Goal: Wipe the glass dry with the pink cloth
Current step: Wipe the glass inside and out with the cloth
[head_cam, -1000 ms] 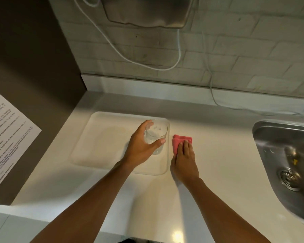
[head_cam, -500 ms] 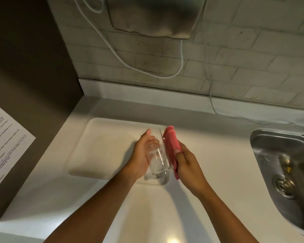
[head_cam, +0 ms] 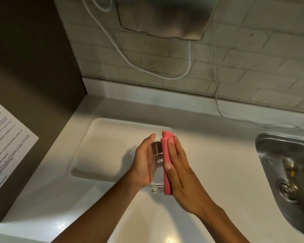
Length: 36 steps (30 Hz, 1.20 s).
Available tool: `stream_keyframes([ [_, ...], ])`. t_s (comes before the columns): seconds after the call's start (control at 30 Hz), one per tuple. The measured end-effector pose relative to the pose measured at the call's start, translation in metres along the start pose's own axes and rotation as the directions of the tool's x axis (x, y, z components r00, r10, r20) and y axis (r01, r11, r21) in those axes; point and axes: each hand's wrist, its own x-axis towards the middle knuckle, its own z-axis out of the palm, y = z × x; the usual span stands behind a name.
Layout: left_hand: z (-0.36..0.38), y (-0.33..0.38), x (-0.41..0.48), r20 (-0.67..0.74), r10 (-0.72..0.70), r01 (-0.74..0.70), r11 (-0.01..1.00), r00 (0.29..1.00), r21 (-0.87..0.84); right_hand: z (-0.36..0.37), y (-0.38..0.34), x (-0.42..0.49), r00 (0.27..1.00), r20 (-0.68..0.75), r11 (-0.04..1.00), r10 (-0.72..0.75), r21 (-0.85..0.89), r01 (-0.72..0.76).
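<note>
A clear drinking glass (head_cam: 156,171) is lifted above the white counter, tilted with its thick base toward me. My left hand (head_cam: 142,162) grips its left side. A folded pink cloth (head_cam: 165,155) lies flat along the glass's right side, from rim to base. My right hand (head_cam: 179,169) presses the cloth against the glass with fingers stretched along it. The far side of the glass is hidden behind the cloth.
A shallow white tray (head_cam: 102,148) lies on the counter (head_cam: 218,163) under and left of my hands. A steel sink (head_cam: 288,169) sits at the right. White cables (head_cam: 188,67) hang along the brick wall below a metal unit. A printed sheet (head_cam: 5,142) hangs at the left.
My left hand lifted the glass off the tray and tilted it toward me. My right hand picked the pink cloth up from the counter and pressed it onto the glass's side.
</note>
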Motion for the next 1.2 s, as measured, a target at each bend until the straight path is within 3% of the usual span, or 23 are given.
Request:
stream_keyframes([
  [0.17,0.003,0.000,-0.001,-0.003,-0.018,0.018,0.998,1.000,-0.061,-0.002,-0.006,-0.009,0.998,0.056,0.979,-0.015,-0.202,0.026],
  [0.33,0.011,-0.003,-0.007,0.035,-0.052,0.052,0.999,0.998,-0.007,-0.009,-0.028,0.022,0.988,-0.140,0.993,0.063,-0.093,-0.076],
  [0.4,0.006,0.005,-0.006,0.019,-0.043,0.043,0.999,0.999,0.002,-0.006,-0.031,0.015,0.992,-0.120,0.997,0.043,-0.054,-0.050],
  [0.53,0.007,0.015,-0.007,0.030,-0.052,0.053,0.996,0.998,-0.068,0.000,-0.032,-0.007,0.999,-0.004,0.987,0.052,-0.152,-0.052],
  [0.63,0.010,0.006,-0.010,0.055,-0.075,0.080,0.990,0.996,-0.112,-0.005,-0.036,0.009,0.997,-0.033,0.984,0.072,-0.162,-0.076],
  [0.73,0.007,0.005,-0.008,0.036,-0.063,0.065,0.995,0.997,-0.076,-0.009,-0.041,0.016,0.990,-0.103,0.994,0.095,-0.049,-0.101],
  [0.87,0.005,0.018,-0.007,-0.028,-0.068,0.064,0.991,0.997,-0.118,0.003,-0.043,-0.008,0.999,0.005,0.986,0.042,-0.161,-0.041],
  [0.97,0.009,0.011,-0.010,0.025,-0.080,0.082,0.992,0.997,-0.099,-0.001,-0.044,0.002,0.999,0.001,0.970,0.038,-0.239,-0.036],
  [1.1,0.015,0.005,-0.014,0.077,-0.108,0.114,0.991,0.991,-0.076,-0.017,-0.049,0.024,0.992,-0.084,0.978,0.098,-0.176,-0.112],
  [1.2,0.012,0.015,-0.007,0.025,-0.077,0.079,0.994,0.997,-0.072,-0.012,-0.056,0.008,0.997,-0.040,0.987,0.071,-0.138,-0.076],
])
